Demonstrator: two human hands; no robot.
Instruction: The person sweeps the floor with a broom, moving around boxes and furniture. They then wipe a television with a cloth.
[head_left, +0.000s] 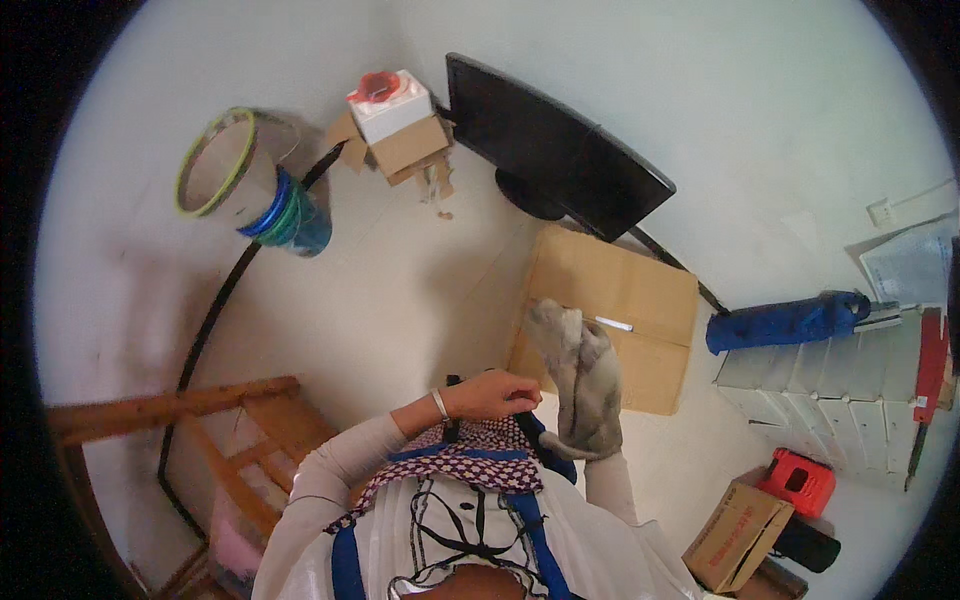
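My left hand (491, 395), bare with a pale bracelet at the wrist, is over the patterned apron (457, 454) at my waist. Its fingers are curled, and no object shows in them. To its right, a worn grey-beige cloth covering (581, 382), perhaps a mitt or glove, reaches up from my right sleeve cuff. My right hand is hidden inside it, so its fingers cannot be made out. The covering overlaps a flat cardboard box (649, 352), which has a small white strip (613, 324) on top.
A black monitor (559, 142) stands behind the cardboard. Stacked buckets (289, 217) and a small white box (394, 105) are at the left and back. A wooden chair (259, 465) is at my left. Pale file boxes (832, 390), a blue bundle (787, 322) and a brown carton (735, 532) are at my right.
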